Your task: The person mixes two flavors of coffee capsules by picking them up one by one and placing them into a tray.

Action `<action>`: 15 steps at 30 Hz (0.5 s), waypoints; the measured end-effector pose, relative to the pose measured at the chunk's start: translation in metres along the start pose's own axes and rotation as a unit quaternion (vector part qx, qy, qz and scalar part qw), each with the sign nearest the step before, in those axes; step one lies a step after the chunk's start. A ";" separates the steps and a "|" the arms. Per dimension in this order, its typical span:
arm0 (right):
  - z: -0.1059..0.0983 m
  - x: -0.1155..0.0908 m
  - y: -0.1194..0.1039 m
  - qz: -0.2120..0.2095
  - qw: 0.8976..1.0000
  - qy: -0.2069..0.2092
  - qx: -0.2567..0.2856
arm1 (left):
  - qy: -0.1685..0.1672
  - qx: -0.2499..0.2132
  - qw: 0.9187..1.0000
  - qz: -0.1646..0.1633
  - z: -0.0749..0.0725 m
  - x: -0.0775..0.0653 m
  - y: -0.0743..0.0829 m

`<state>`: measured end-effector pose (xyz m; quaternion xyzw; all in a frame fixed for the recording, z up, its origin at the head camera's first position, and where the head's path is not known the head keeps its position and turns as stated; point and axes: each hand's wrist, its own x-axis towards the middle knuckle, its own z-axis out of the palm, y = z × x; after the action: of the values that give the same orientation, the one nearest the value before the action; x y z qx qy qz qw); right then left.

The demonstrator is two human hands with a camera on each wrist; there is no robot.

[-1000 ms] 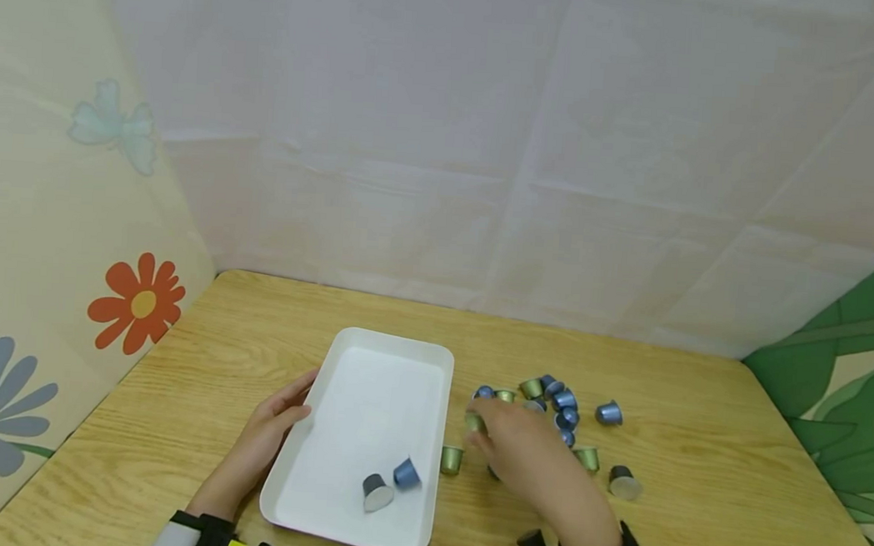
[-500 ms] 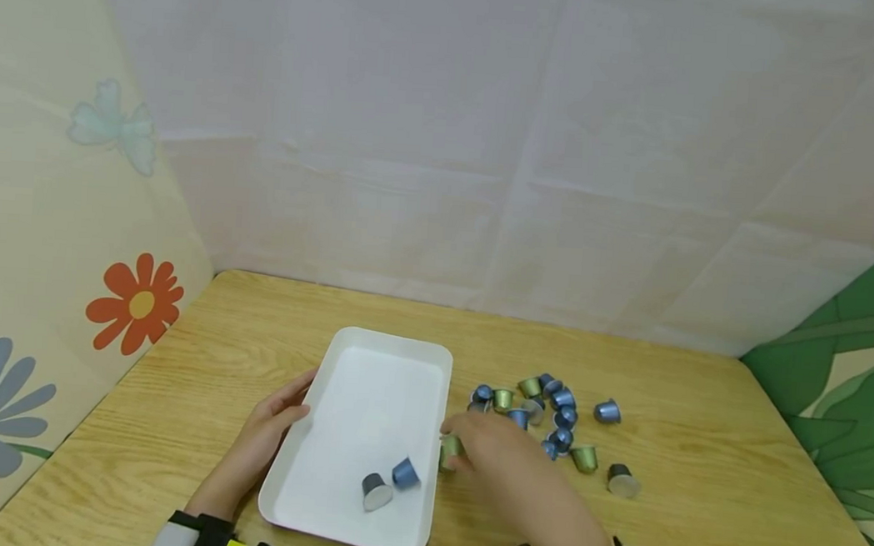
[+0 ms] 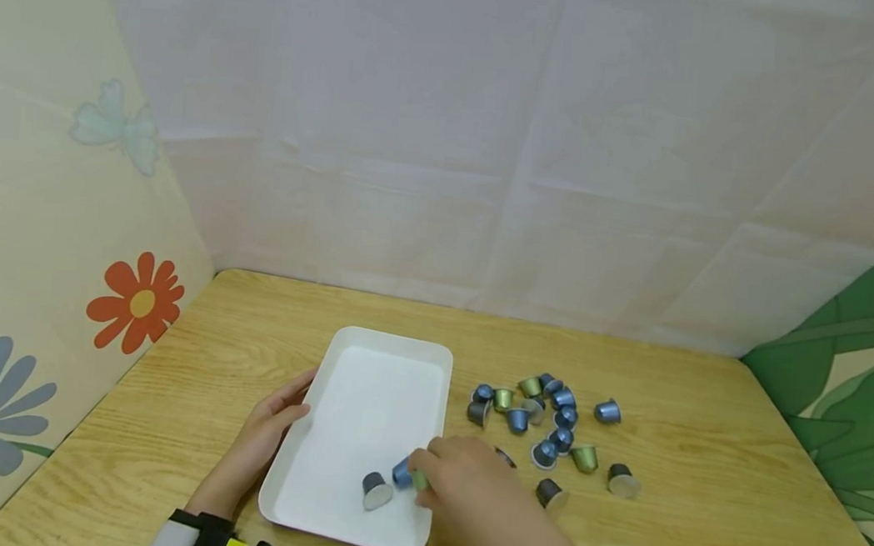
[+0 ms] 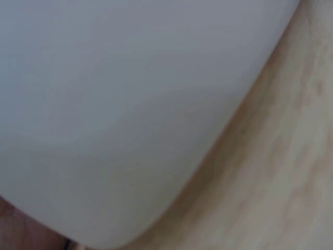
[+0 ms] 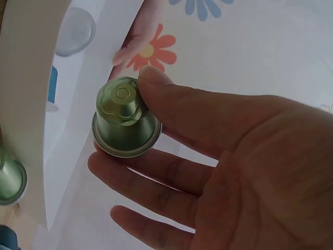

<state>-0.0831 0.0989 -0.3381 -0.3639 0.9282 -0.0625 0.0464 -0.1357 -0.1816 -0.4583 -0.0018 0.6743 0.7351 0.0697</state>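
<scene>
My right hand (image 3: 473,480) pinches a green coffee capsule (image 5: 125,117) between thumb and fingers, over the right rim of the white tray (image 3: 371,369). Under that hand in the head view lie a blue capsule (image 3: 401,473), partly covered, and a dark grey capsule with a pale lid (image 3: 376,491), both inside the tray. With its thumb on the rim, my left hand (image 3: 270,421) holds the tray's left side. The left wrist view is mostly filled by the tray's pale outer wall (image 4: 130,104). Another green capsule (image 5: 9,179) lies outside the tray in the right wrist view.
Loose capsules are scattered on the wooden table (image 3: 691,422) right of the tray, several of them blue (image 3: 565,417). Among them are a green capsule (image 3: 585,458) and dark grey ones (image 3: 549,493). A white sheet (image 3: 442,181) stands behind the table.
My right hand has moved left and toward me with the green capsule, from the scattered capsules to above the tray's right edge. The left hand and tray have stayed almost still.
</scene>
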 end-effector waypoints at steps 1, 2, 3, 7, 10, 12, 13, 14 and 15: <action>0.001 0.001 -0.002 0.000 1.000 -0.012 0.001 | 0.001 0.000 1.000 0.000 0.000 0.000 0.000; 0.003 0.003 -0.003 -0.004 1.000 -0.020 -0.004 | 0.001 0.001 1.000 -0.001 0.000 0.000 0.000; 0.005 0.004 -0.005 -0.007 1.000 -0.029 -0.005 | 0.002 0.001 1.000 -0.001 0.000 0.000 0.000; 0.015 0.008 -0.011 -0.017 0.999 -0.049 -0.003 | 0.005 -0.001 1.000 -0.001 0.001 0.000 0.001; 0.022 0.011 -0.015 -0.021 0.998 -0.060 -0.010 | 0.006 0.000 1.000 0.001 0.001 0.000 0.001; 0.026 0.013 -0.017 -0.031 0.997 -0.068 -0.024 | 0.007 0.001 1.000 0.002 0.001 0.001 0.001; 0.028 0.014 -0.018 -0.034 0.996 -0.075 -0.027 | 0.008 0.000 1.000 0.002 0.001 0.001 0.000; 0.030 0.015 -0.019 -0.039 0.996 -0.080 -0.030 | 0.010 0.000 1.000 0.002 0.001 0.001 0.001; 0.031 0.015 -0.020 -0.044 0.995 -0.084 -0.033 | 0.011 0.000 1.000 0.001 0.001 0.001 0.001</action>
<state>-0.0770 0.0715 -0.3667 -0.4097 0.9056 -0.0030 0.1096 -0.1362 -0.1806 -0.4577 -0.0093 0.6749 0.7353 0.0611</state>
